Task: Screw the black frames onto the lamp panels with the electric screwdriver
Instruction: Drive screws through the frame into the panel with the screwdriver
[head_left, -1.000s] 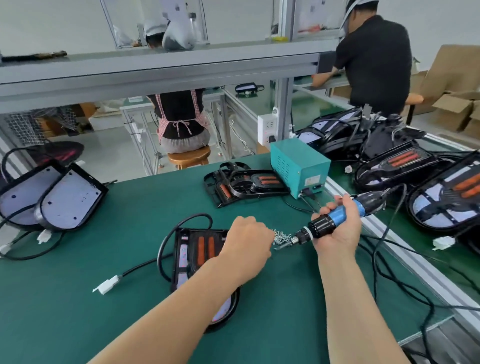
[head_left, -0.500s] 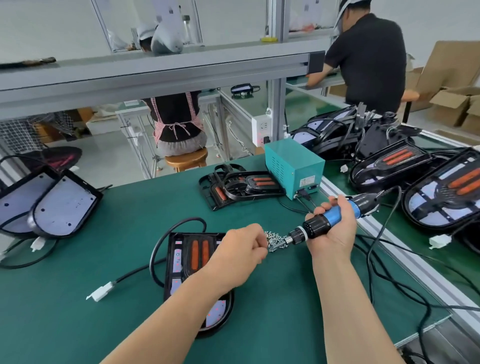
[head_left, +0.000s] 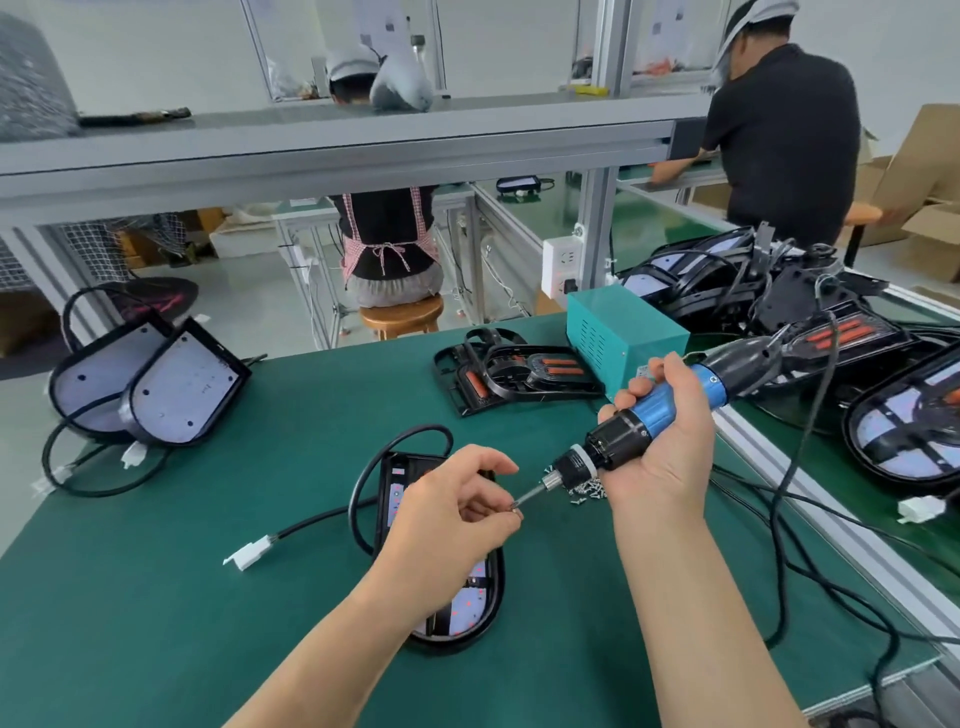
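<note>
You've got your left hand (head_left: 447, 514) pinching a tiny silver screw (head_left: 515, 512) between thumb and fingertip, right at the tip of the thin steel bit (head_left: 530, 493). Your right hand (head_left: 660, 441) is wrapped round the barrel of the blue-and-black corded electric screwdriver (head_left: 621, 441), which slants down to the left. The black-framed D-shaped lamp panel (head_left: 467, 613) lies flat on the green worktop (head_left: 208, 571), under your left wrist and partly hidden by it.

Now, the danger spots. I can't tell whether that screw is seated on the bit. If it isn't, it could drop into the frame or onto the LED board the moment you let go. Your fingertips are right on the bit too, so a squeeze of the trigger now could nip them.

Look at that slant. Go into the plastic frame at this angle and the screw may cross-thread or the bit may skid across the panel, so square it up first.

Neither hand is holding the panel down, so it could twist when the bit bites.

And watch the loose heap of small screws (head_left: 587, 491) just beside your right hand, because one brush would scatter them.
</note>
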